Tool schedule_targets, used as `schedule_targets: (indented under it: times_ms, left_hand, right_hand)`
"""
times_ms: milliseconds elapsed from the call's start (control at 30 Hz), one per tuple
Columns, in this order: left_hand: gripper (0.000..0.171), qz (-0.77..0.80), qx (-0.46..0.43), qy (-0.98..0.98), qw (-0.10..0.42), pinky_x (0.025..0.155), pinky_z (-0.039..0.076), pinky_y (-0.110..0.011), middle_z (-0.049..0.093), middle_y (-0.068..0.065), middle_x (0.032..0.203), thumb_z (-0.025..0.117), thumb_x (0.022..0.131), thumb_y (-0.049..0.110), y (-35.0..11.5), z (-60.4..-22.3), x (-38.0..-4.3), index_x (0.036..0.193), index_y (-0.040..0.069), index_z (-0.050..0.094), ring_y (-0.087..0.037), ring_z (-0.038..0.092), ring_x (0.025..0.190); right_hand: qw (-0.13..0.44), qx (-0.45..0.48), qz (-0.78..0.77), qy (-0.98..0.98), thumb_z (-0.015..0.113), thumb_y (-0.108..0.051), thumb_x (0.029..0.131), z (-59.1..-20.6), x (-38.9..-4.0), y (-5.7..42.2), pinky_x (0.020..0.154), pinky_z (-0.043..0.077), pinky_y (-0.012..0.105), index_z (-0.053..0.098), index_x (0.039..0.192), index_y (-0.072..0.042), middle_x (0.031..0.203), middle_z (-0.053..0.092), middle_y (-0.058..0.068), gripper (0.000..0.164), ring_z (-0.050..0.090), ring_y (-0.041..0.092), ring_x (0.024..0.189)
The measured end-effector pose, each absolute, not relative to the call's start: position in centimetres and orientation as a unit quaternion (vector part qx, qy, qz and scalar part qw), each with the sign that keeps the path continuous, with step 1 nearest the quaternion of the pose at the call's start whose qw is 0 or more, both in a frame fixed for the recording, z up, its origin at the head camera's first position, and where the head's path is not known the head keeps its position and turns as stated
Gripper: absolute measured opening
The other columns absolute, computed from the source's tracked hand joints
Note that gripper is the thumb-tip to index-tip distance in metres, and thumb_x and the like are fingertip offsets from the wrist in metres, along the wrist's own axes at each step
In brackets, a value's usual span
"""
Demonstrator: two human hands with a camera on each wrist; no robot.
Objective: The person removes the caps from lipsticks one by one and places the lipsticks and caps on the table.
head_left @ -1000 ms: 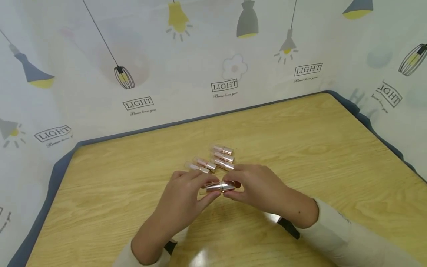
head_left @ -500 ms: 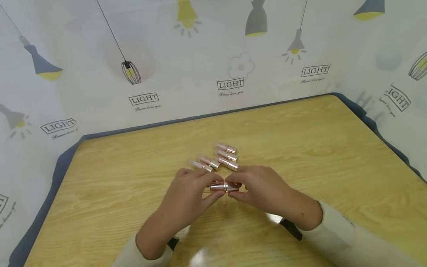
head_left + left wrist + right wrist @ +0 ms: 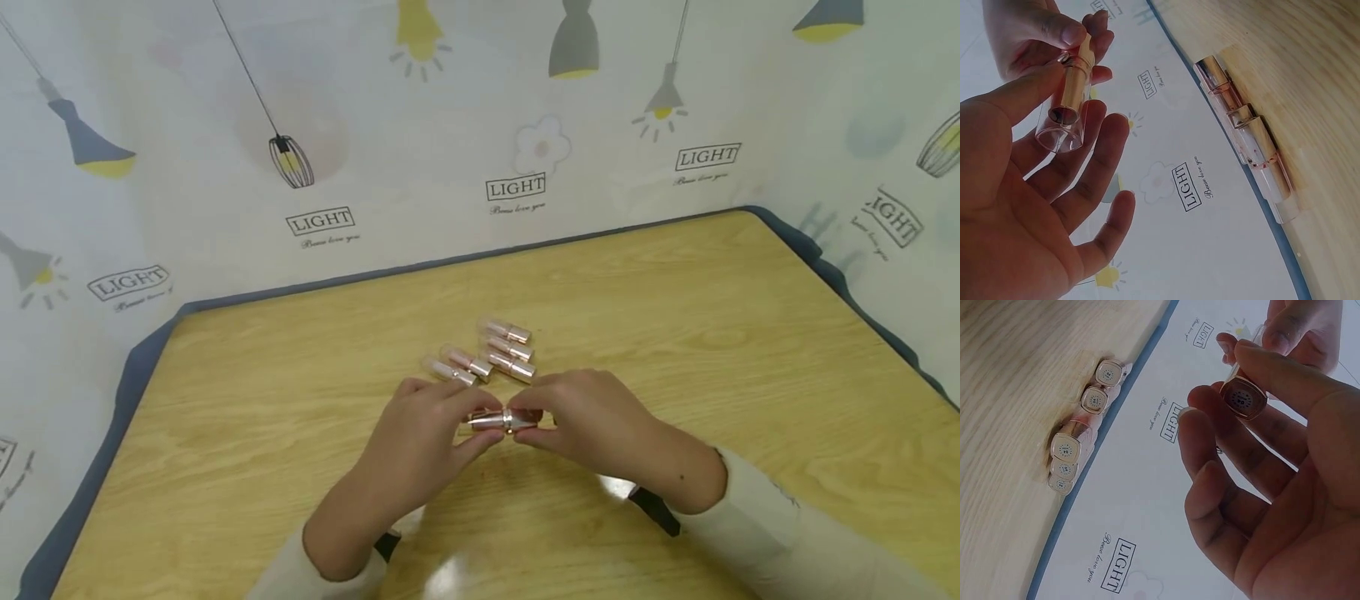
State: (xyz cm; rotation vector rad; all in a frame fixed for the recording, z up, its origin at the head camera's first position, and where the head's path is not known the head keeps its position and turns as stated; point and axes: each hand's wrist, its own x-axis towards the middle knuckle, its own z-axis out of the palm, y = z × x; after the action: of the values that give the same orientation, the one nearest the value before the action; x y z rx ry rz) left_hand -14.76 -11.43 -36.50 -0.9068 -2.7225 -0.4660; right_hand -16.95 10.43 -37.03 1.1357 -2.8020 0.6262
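Both hands hold one rose-gold lipstick (image 3: 489, 421) with a clear cap, lying level between them in the head view. My left hand (image 3: 420, 437) pinches its capped end between thumb and fingers. In the left wrist view the transparent cap (image 3: 1060, 136) surrounds the shiny tube, and the other left fingers are spread. At the opposite end, my right hand (image 3: 600, 429) pinches the lipstick's base between thumb and fingertips. The right wrist view shows the dark squarish bottom (image 3: 1244, 400) of that base with a round label. Fingers hide part of the lipstick.
Just beyond the hands, several similar capped lipsticks (image 3: 512, 367) lie on the wooden table (image 3: 675, 333), two of them (image 3: 468, 364) a little to the left. A cloth backdrop (image 3: 420, 167) printed with lamps stands behind the table's far edge.
The head view has shifted slightly, so the scene sits a bit further right. Both hands keep their pinch on the lipstick, with little visible movement.
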Motion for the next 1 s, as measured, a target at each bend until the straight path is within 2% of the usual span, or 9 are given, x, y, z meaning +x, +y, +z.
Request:
schedule_targets:
  times_ms: [400,1000]
  left_hand:
    - [0.024,-0.159,-0.31,-0.932,0.104,0.086,0.045,-0.035,0.075,0.013,0.097,0.079,0.084,0.038,-11.46,-36.76,-14.68,0.104,0.026,0.073,-0.004,0.067,0.081]
    - [0.023,-0.156,-0.303,-0.933,0.114,0.086,0.045,-0.034,0.075,0.015,0.095,0.08,0.084,0.036,-11.68,-36.65,-14.75,0.104,0.027,0.073,-0.002,0.065,0.079]
  right_hand:
    - [0.024,0.366,0.203,-0.908,0.081,-0.028,0.084,-37.53,-16.8,10.5,0.054,0.04,0.016,0.075,0.092,-0.024,0.083,0.071,-0.013,0.011,0.051,-0.004,0.062]
    - [0.029,0.362,0.203,-0.909,0.081,-0.029,0.084,-37.35,-16.89,10.44,0.053,0.04,0.017,0.075,0.092,-0.025,0.082,0.07,-0.013,0.011,0.049,-0.004,0.061]
